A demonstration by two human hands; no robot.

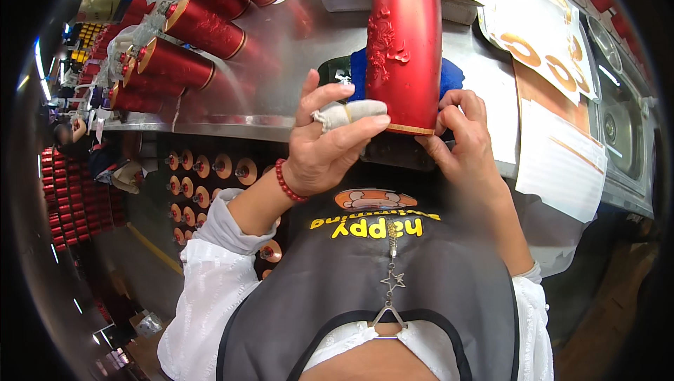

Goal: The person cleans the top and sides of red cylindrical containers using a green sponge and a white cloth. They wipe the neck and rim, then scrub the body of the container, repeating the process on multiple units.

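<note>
A red bottle (405,51) with a raised dragon-like relief and a thin gold band round its base is in front of me, its neck pointing away. My left hand (330,125) is at the bottle's lower left. Its fingers are stretched out, one wearing a white finger cover (354,111), and a fingertip overlaps the bottle's edge near the base. On the other side, my right hand (467,132) has curled fingers, with thumb and forefinger closed together beside the gold band. Whatever may be between them is hidden. A blue cloth (452,76) shows behind the bottle.
Several similar red bottles (203,27) with clear stoppers are at the left on the metal table (281,65). More bottles (222,165) are below the table edge. Gold ring stickers (519,48) on white sheets, printed paper (562,160) and a metal sink (621,135) lie right.
</note>
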